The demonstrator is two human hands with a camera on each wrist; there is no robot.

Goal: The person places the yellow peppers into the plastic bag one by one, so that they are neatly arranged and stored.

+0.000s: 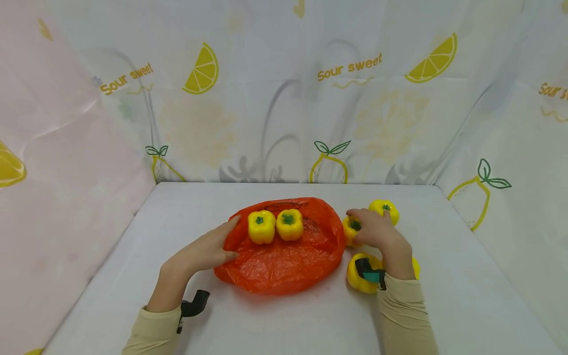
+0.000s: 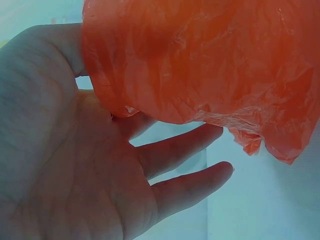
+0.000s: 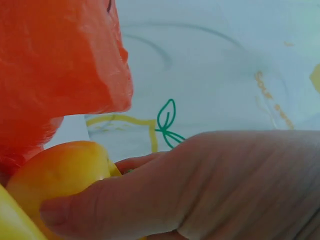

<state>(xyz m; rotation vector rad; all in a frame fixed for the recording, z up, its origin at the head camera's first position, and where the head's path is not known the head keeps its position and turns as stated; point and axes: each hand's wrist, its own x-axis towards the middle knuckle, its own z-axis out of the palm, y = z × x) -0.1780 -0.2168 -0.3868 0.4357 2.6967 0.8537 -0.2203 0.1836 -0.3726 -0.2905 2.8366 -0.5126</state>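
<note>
A red plastic bag (image 1: 284, 271) lies spread on the white table, with one yellow bell pepper (image 1: 262, 229) and another yellow bell pepper (image 1: 290, 227) side by side on it. At the bag's left edge is my left hand (image 1: 208, 249), thumb and fingers spread apart. In the left wrist view, red plastic (image 2: 200, 60) covers the thumb and index tips, while the lower fingers (image 2: 192, 192) extend nearly straight. My right hand (image 1: 377, 229) grips a yellow bell pepper (image 3: 65, 175) beside the bag's right edge, its thumb laid across the pepper's side.
Behind my right hand stands a yellow bell pepper (image 1: 385, 207). Nearer me, another pepper (image 1: 360, 281) sits partly under the black wrist camera, and one more (image 1: 416, 268) peeks out beside the right wrist. A lemon-printed cloth (image 1: 266, 123) rises behind and beside the table.
</note>
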